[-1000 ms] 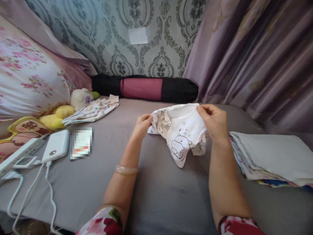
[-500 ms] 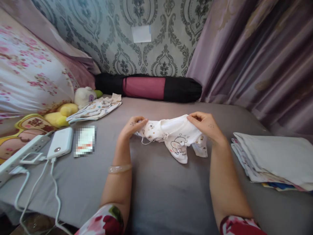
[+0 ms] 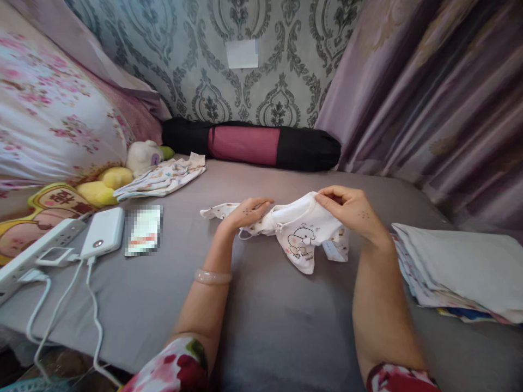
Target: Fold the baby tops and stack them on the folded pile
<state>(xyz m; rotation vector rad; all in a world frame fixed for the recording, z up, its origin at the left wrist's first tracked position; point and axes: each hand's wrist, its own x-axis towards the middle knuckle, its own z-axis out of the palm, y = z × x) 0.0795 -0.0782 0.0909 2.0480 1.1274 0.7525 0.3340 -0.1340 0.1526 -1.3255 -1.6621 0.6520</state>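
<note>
A small white baby top (image 3: 300, 231), printed with an elephant and with thin ties at its front, is partly lifted above the grey sheet. My right hand (image 3: 345, 209) pinches its upper edge near the right shoulder between thumb and fingers. Across the gathered left part of the top lies my left hand (image 3: 249, 212), its fingers stretched to the right and touching the cloth. A patterned sleeve (image 3: 218, 210) sticks out to the left beyond that hand. The undersides of the left fingers are hidden.
Folded clothes (image 3: 461, 267) are stacked at the right, more patterned clothing (image 3: 165, 177) lies at the back left. A white power bank (image 3: 102, 231), power strip (image 3: 44, 253) and cables occupy the left. A black and pink roll bag (image 3: 245, 145) lies along the wall.
My left hand has let go of the top's left end and slid right along it, leaving the sleeve sticking out. My right hand keeps its hold on the upper edge.
</note>
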